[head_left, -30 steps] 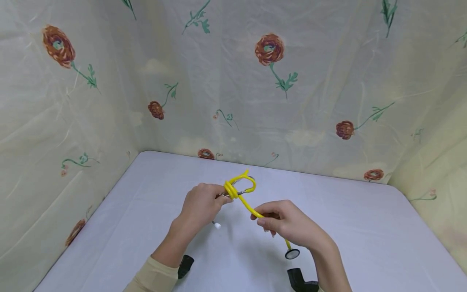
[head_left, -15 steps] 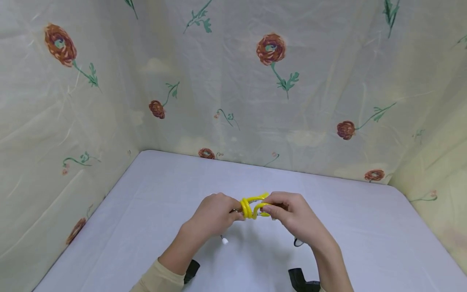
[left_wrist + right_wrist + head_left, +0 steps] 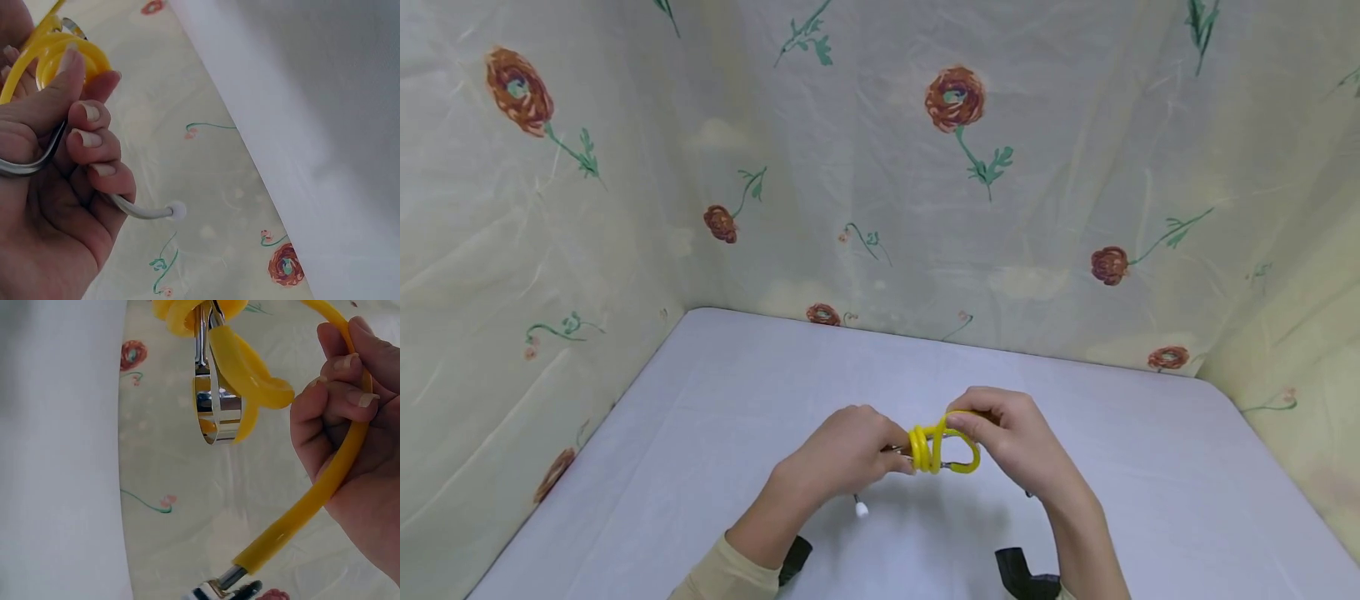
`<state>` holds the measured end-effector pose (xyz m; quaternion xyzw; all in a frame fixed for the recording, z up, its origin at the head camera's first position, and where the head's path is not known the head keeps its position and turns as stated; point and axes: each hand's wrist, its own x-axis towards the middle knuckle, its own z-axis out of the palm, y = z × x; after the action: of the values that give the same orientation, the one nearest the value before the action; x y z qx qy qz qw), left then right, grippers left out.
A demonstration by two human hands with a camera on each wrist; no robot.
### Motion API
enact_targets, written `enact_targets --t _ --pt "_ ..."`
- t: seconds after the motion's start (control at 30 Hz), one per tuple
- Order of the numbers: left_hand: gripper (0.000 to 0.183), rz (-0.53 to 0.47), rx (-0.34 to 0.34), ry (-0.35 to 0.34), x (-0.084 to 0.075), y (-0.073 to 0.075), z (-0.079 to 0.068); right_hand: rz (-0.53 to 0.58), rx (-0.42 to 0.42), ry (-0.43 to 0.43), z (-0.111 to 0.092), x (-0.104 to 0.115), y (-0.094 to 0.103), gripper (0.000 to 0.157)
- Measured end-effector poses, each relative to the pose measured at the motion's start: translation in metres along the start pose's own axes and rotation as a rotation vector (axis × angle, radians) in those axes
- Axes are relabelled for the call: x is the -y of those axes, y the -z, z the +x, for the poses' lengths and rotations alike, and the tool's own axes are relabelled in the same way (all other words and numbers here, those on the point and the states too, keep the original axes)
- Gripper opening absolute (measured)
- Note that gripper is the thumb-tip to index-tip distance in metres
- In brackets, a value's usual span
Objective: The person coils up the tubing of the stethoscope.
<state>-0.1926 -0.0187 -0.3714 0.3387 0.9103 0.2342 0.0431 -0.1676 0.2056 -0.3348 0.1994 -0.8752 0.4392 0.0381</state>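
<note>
Both hands hold a stethoscope (image 3: 973, 460) up over the table. Its yellow tubing is wound in several coils (image 3: 919, 448) around the metal ear tubes (image 3: 31, 167). My left hand (image 3: 850, 450) grips these tubes, its thumb against the coils in the left wrist view. A white eartip (image 3: 861, 508) sticks out below that hand. My right hand (image 3: 1018, 442) pinches the free tubing (image 3: 350, 450) between thumb and fingers, to the right of the coils. Below it hangs the metal chestpiece (image 3: 215, 590), partly cut off in the right wrist view. A shiny spring band (image 3: 219, 412) shows between the yellow branches.
A white-covered table (image 3: 760, 367) lies under the hands. Flower-patterned curtain cloth (image 3: 880, 167) closes off the back and both sides. Black angled pieces (image 3: 1026, 575) sit by both wrists.
The right hand has brought the free tubing up and around the ear tubes, adding to the coils, and now draws it up at the right. The left hand has shifted slightly right and down.
</note>
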Motion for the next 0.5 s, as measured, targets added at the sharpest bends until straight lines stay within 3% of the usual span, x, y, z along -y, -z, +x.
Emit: enact_targets --t 0.2,0.5 --pt "0.014 0.025 0.05 -0.077 -0.005 -0.002 0.0 0.012 -0.011 0.015 -0.001 -0.001 0.003 0.011" --pt "0.014 -0.009 0.06 -0.134 -0.013 -0.006 0.0 0.032 -0.038 -0.013 -0.001 -0.005 0.008 0.011"
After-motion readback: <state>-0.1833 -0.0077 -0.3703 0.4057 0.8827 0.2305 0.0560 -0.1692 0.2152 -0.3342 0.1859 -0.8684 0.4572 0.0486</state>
